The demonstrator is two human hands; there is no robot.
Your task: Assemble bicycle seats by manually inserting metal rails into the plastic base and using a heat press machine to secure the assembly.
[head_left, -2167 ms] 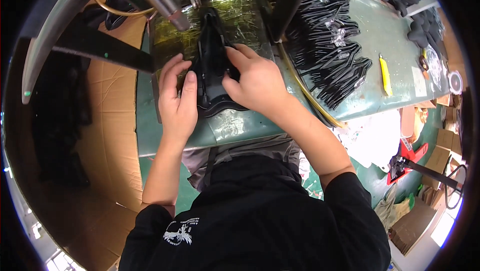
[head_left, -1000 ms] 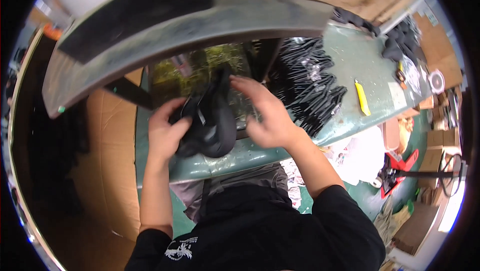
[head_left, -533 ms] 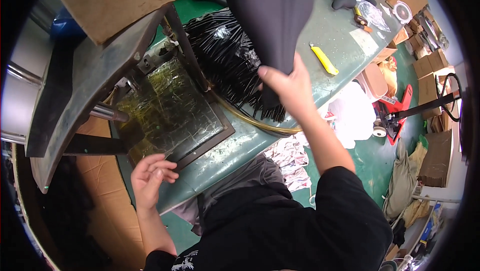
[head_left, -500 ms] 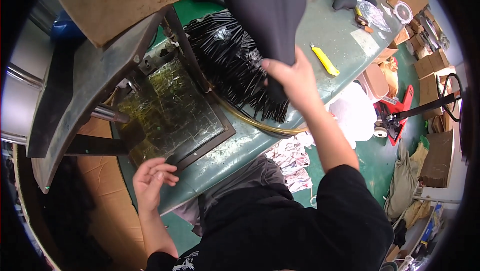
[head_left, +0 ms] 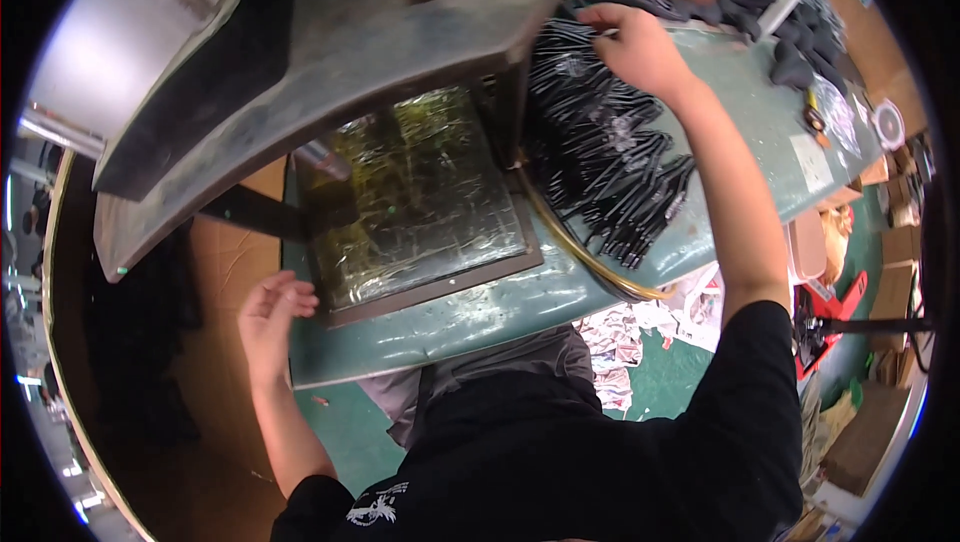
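My right hand (head_left: pixel 645 52) reaches to the far end of a pile of thin black strips (head_left: pixel 600 132) on the green table (head_left: pixel 470 317). Its thumb and forefinger are apart, and no held thing shows between them. Just beyond the fingers lies a dark padded shape (head_left: pixel 635 0), partly hidden by a brown board; whether it is a bicycle saddle I cannot tell. My left hand (head_left: pixel 270 322), fingers loosely bent and apart, hangs bare at the table's left end. It is near the corner of a dark, framed flat plate (head_left: pixel 430 222) covered with shiny yellowish film.
A grey metal machine arm (head_left: pixel 390 52) overhangs the plate at the left. Along the table curves a yellowish hose (head_left: pixel 570 242). Black padded pieces (head_left: pixel 790 62) lie at the far right. A red pallet truck (head_left: pixel 835 317) stands on the floor at right.
My right hand has moved to the far side of the strips, and the black saddle it held is out of it. The view has swung right. My left hand stays low and holds nothing.
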